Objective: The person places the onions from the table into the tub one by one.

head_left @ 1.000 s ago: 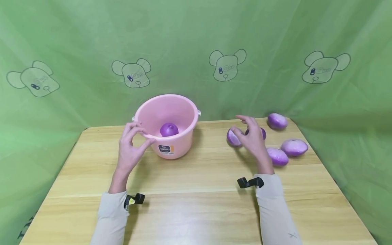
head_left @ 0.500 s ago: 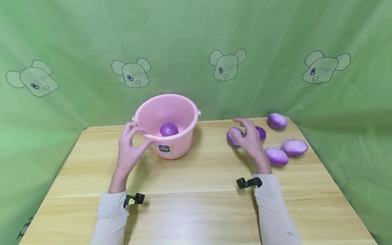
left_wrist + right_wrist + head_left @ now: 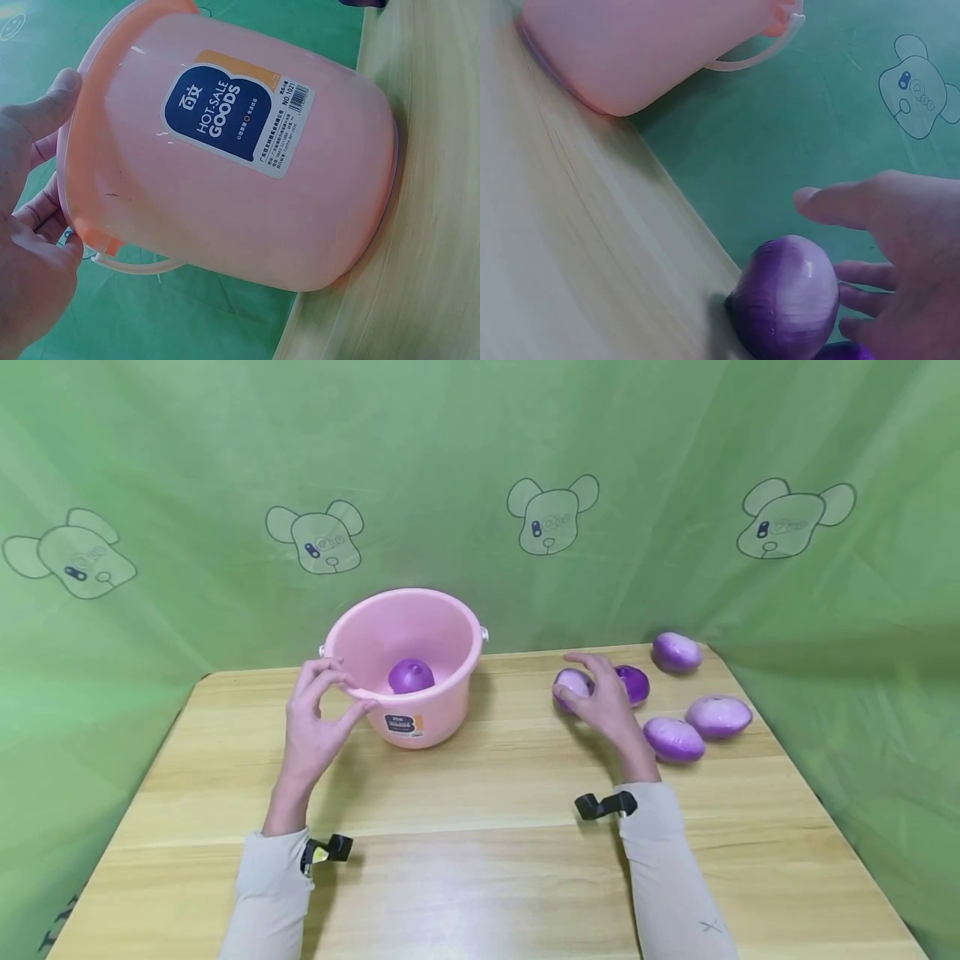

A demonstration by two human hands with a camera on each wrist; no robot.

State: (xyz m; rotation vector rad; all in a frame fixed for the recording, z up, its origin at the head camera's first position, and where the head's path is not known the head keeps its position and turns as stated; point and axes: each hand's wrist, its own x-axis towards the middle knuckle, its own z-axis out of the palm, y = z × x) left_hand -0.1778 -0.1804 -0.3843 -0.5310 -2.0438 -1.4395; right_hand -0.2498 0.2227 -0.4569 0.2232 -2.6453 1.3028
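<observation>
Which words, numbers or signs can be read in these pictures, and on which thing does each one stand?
"HOT-SALE GOODS": dark blue label on the round pink plastic bucket.
"NO.1021": white corner of that label, beside a barcode.
Chinese characters and small print on that label: too small to read.
Bear drawings on the green cloth backdrop: marks unreadable.

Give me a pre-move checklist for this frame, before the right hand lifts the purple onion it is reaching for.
1. Right hand closed on the nearest purple onion: not ok; fingers spread about it, no grip yet.
2. Left hand steadying the pink plastic bucket: ok; thumb and fingers at its rim.
3. Bucket upright on the wooden table: ok.
4. Room in the bucket: ok; one onion inside.
5. Neighbouring onion apart from the target: cannot tell; the hand hides the gap.
</observation>
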